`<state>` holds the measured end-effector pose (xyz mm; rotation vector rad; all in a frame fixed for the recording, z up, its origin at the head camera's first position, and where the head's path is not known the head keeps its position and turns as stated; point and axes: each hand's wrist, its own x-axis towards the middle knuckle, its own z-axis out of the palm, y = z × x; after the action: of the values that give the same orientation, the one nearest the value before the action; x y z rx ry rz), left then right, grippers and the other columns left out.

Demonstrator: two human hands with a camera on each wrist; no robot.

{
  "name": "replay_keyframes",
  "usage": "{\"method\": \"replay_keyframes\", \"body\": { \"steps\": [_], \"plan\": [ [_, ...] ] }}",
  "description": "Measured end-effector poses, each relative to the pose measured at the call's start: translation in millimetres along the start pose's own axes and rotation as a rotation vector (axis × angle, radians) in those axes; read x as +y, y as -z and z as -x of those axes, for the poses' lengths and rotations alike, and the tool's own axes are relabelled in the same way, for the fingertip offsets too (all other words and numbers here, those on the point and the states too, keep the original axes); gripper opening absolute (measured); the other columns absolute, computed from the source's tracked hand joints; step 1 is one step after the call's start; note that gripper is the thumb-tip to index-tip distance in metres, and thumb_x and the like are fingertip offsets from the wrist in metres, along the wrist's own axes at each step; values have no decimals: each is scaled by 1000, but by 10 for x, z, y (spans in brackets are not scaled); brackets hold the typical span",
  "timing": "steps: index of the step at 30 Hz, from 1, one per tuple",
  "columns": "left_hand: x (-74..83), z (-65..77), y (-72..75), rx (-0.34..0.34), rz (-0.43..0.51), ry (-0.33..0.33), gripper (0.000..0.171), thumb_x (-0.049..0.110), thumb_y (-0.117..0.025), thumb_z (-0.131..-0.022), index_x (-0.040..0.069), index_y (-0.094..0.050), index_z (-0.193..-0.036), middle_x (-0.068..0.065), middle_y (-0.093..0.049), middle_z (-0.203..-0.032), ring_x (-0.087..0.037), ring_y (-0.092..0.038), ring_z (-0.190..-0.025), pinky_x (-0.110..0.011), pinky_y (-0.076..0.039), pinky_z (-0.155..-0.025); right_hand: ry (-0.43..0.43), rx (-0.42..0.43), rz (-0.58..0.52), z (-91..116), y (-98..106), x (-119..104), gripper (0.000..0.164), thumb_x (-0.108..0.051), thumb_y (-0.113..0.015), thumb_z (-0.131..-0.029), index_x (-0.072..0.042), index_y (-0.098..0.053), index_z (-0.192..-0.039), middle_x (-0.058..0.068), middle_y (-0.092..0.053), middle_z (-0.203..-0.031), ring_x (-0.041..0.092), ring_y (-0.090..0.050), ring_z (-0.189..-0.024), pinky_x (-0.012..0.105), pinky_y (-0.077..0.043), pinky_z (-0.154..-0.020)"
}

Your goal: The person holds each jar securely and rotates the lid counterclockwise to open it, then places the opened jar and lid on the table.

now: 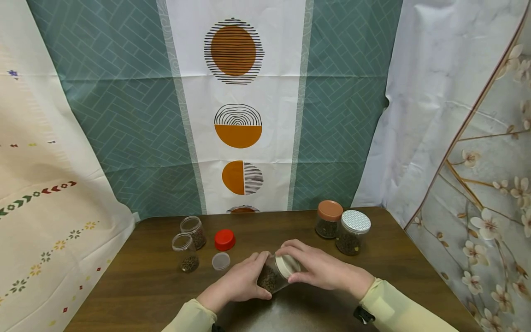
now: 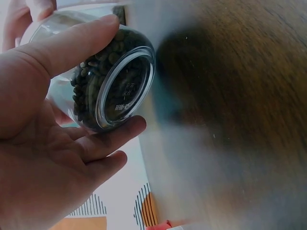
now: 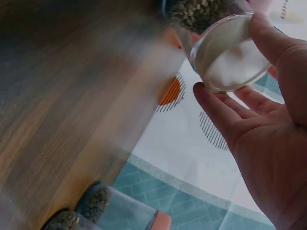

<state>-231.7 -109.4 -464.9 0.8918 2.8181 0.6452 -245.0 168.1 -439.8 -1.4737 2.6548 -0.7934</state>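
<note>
Tilted above the near middle of the table is a clear jar (image 1: 268, 279) part-filled with dark brown pellets. My left hand (image 1: 244, 277) grips its body, thumb on one side and fingers on the other. In the left wrist view the round base of the jar (image 2: 125, 88) faces the camera. My right hand (image 1: 318, 267) holds the cream lid (image 1: 286, 266) at the mouth end by its edge, with thumb and fingers around the rim of the lid (image 3: 235, 55). Whether the lid is screwed tight or loose, I cannot tell.
On the left stand two lidless jars, a front one (image 1: 186, 258) and a back one (image 1: 197, 233), both holding pellets. A red lid (image 1: 225, 240) and a translucent lid (image 1: 221, 261) lie beside them. At the back right are an orange-lidded jar (image 1: 329, 219) and a white-patterned-lidded jar (image 1: 352, 231).
</note>
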Motion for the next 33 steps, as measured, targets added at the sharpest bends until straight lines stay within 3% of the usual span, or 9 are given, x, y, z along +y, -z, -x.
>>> {"method": "replay_keyframes", "body": {
  "steps": [12,17,24,28,33],
  "plan": [
    [-33,-24,11,-19,9,-1,97,38,-101,-82,7,-46,-156,-9,-60,-135,-22,-66,-113,-45,-58,-91,92,-10,61,-23,32,55,62,-25,-86,-98,-19,-56,-151,-2,-47,-154,12,-62,-125,33,-56,-100],
    [-44,-16,13,-24,8,-3,96,39,-101,-82,9,-47,-155,-8,-60,-136,-22,-65,-116,-44,-58,-92,63,-21,42,-35,44,42,61,-30,-86,-98,-21,-58,-151,-3,-48,-153,13,-62,-124,33,-56,-100],
    [-66,3,25,-36,37,-7,91,38,-99,-84,12,-47,-154,-8,-59,-140,-22,-64,-122,-44,-57,-96,-75,4,64,-67,65,-132,58,-43,-79,-103,-24,-60,-155,-2,-58,-146,13,-65,-117,39,-57,-97],
    [-56,4,28,-38,43,-3,92,38,-99,-85,11,-47,-156,-10,-58,-143,-23,-65,-123,-45,-57,-96,-251,17,88,-93,42,-262,68,-59,-71,-104,-22,-57,-159,4,-67,-137,17,-70,-105,44,-58,-86],
    [-42,5,15,-42,52,9,93,38,-99,-84,11,-46,-156,-9,-58,-141,-23,-66,-120,-45,-58,-94,-451,2,33,-107,-10,-354,77,-63,-71,-102,-20,-52,-164,10,-70,-128,24,-71,-100,49,-58,-82]
  ]
}}
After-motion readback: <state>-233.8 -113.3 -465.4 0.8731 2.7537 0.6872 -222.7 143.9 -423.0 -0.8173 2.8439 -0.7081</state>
